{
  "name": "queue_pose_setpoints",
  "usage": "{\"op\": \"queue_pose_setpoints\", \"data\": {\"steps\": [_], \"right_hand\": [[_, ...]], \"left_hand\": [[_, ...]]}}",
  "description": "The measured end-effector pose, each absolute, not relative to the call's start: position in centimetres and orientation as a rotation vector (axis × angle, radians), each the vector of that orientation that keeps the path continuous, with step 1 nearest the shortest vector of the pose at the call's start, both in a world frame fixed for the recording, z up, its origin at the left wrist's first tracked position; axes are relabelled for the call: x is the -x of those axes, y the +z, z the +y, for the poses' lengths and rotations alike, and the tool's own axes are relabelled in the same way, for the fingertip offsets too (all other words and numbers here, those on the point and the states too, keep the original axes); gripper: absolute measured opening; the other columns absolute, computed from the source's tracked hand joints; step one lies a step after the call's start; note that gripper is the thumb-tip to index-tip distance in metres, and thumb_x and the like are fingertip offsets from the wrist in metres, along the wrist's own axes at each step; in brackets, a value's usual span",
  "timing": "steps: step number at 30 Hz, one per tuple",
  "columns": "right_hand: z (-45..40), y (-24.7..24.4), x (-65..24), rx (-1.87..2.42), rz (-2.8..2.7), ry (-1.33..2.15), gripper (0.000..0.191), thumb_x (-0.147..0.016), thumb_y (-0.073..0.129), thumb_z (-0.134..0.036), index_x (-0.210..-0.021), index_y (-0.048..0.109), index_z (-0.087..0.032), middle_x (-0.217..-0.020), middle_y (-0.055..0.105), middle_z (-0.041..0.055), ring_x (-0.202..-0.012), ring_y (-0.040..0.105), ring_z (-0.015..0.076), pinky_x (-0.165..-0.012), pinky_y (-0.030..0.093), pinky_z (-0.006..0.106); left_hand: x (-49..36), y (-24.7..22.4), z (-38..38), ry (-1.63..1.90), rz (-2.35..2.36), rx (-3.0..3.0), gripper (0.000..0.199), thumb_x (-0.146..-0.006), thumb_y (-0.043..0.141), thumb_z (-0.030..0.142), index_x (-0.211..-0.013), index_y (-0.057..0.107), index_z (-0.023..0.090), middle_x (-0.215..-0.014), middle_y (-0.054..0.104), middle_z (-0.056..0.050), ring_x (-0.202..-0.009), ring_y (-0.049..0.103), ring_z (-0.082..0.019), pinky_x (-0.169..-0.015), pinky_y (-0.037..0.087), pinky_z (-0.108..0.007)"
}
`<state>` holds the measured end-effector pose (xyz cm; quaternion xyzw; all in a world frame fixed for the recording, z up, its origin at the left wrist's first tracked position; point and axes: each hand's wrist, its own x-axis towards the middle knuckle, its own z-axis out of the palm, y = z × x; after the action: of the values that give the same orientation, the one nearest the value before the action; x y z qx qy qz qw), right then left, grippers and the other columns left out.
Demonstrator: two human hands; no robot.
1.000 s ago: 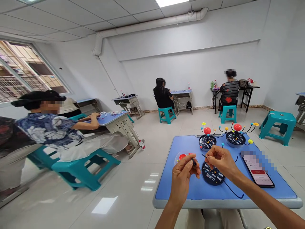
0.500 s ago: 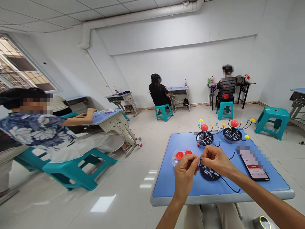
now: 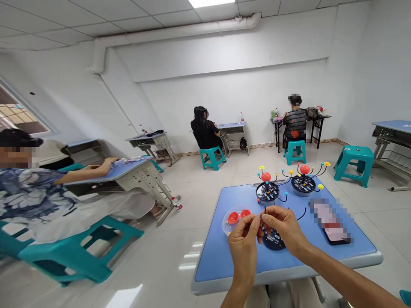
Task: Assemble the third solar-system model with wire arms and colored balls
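Note:
My left hand [image 3: 244,244] and my right hand [image 3: 284,226] meet over the front of the blue desk, fingertips pinched together on a small dark piece that I cannot make out. A thin black rod end stands up beside the right fingers. Beneath the hands lies a round black base [image 3: 274,241] with white print, partly covered by the right hand. A black curved rod [image 3: 302,214] shows beyond the right hand. Left of them, a clear round tray [image 3: 225,228] holds red half-shells [image 3: 233,218] and small yellow bits.
Two planet models, one at left [image 3: 268,192] and one at right [image 3: 303,184], stand at the desk's [image 3: 218,256] far edge. A phone [image 3: 335,235] lies on the right. Several people sit at other desks; teal stools [image 3: 355,158] stand around on the floor.
My view has turned slightly, moving the room leftward. Both hands stay pinched together, the right hand's fingers now more raised. A lower curved rod by the base no longer shows.

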<state>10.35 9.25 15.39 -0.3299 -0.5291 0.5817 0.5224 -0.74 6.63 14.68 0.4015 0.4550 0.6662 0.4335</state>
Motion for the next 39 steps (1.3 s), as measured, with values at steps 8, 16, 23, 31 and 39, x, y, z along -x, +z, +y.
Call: {"op": "queue_pose_setpoints", "data": {"steps": [8, 16, 23, 31, 39], "right_hand": [[9.3, 16.1, -12.1, 0.815, -1.286, 1.363, 0.035, -0.077, 0.068, -0.05, -0.069, 0.059, -0.017, -0.064, 0.057, -0.0017, -0.055, 0.049, 0.011, -0.054, 0.041, 0.025], [8.5, 15.5, -12.2, 0.81, -1.308, 1.403, 0.032, -0.08, 0.067, -0.049, -0.072, 0.06, -0.018, -0.069, 0.063, -0.0003, -0.056, 0.056, 0.0124, -0.058, 0.046, 0.027], [7.2, 16.1, -12.4, 0.85, -1.314, 1.365, 0.033, -0.08, 0.066, -0.049, -0.076, 0.062, -0.017, -0.072, 0.066, 0.0021, -0.058, 0.06, 0.0135, -0.06, 0.05, 0.028], [5.7, 15.2, -12.2, 0.887, -1.287, 1.348, 0.031, -0.081, 0.067, -0.046, -0.078, 0.064, -0.016, -0.071, 0.067, 0.0034, -0.058, 0.06, 0.0138, -0.059, 0.052, 0.028], [4.9, 14.5, -12.4, 0.877, -1.313, 1.255, 0.026, -0.085, 0.064, -0.04, -0.076, 0.065, -0.016, -0.071, 0.064, 0.0021, -0.059, 0.06, 0.013, -0.058, 0.052, 0.026]], "left_hand": [[2.2, 14.2, 5.6, 1.53, 1.119, -1.188, 0.029, -0.075, 0.073, 0.038, -0.095, 0.071, 0.018, -0.062, 0.056, 0.002, -0.052, 0.048, -0.008, -0.047, 0.041, -0.02], [2.5, 14.0, 4.7, 1.541, 0.892, -1.157, 0.026, -0.086, 0.063, 0.038, -0.104, 0.061, 0.02, -0.076, 0.066, -0.003, -0.06, 0.062, -0.015, -0.052, 0.054, -0.029], [3.0, 13.4, 4.3, 1.571, 0.92, -1.048, 0.023, -0.081, 0.068, 0.037, -0.09, 0.064, 0.016, -0.069, 0.068, -0.003, -0.053, 0.062, -0.015, -0.049, 0.053, -0.029], [2.8, 13.3, 3.3, 1.576, 1.011, -1.029, 0.021, -0.079, 0.071, 0.033, -0.094, 0.069, 0.018, -0.06, 0.063, 0.003, -0.05, 0.057, -0.009, -0.056, 0.05, -0.024], [2.9, 12.8, 2.4, 1.44, 1.012, -1.024, 0.024, -0.08, 0.07, 0.03, -0.1, 0.071, 0.017, -0.063, 0.068, 0.0, -0.056, 0.063, -0.012, -0.062, 0.054, -0.026]]}}
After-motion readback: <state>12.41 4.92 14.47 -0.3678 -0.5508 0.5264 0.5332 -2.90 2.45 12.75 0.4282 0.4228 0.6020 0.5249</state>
